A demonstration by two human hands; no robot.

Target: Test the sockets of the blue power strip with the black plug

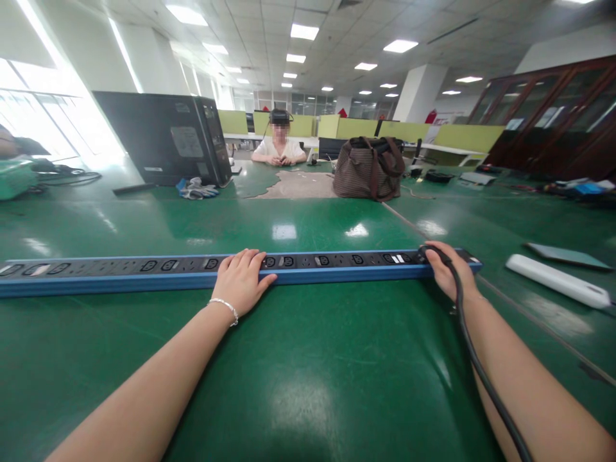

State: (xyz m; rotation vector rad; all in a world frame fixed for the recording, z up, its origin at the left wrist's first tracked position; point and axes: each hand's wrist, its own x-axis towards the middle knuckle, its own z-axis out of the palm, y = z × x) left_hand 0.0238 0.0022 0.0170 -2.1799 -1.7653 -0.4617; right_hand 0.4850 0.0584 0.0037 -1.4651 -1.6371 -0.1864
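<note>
A long blue power strip (pixel 332 276) with a row of black sockets lies across the green table. My left hand (pixel 243 276) rests on its top left of the middle, fingers over the edge and thumb along the front side. Near the strip's right end, my right hand (pixel 445 273) is closed round the plug of a black cable (pixel 464 321). The plug is at the strip's top face, mostly hidden by my fingers; whether it sits in a socket I cannot tell. From there the cable runs over my right wrist and down toward the lower right.
Green table (pixel 308 372) with a white bar (pixel 558 280) and flat panel (pixel 568 255) at right. Farther back: black computer case (pixel 168 138), gloves (pixel 196 188), brown bag (pixel 368 168), teal basket (pixel 17 178), loose cables. A person (pixel 279 144) sits across the table.
</note>
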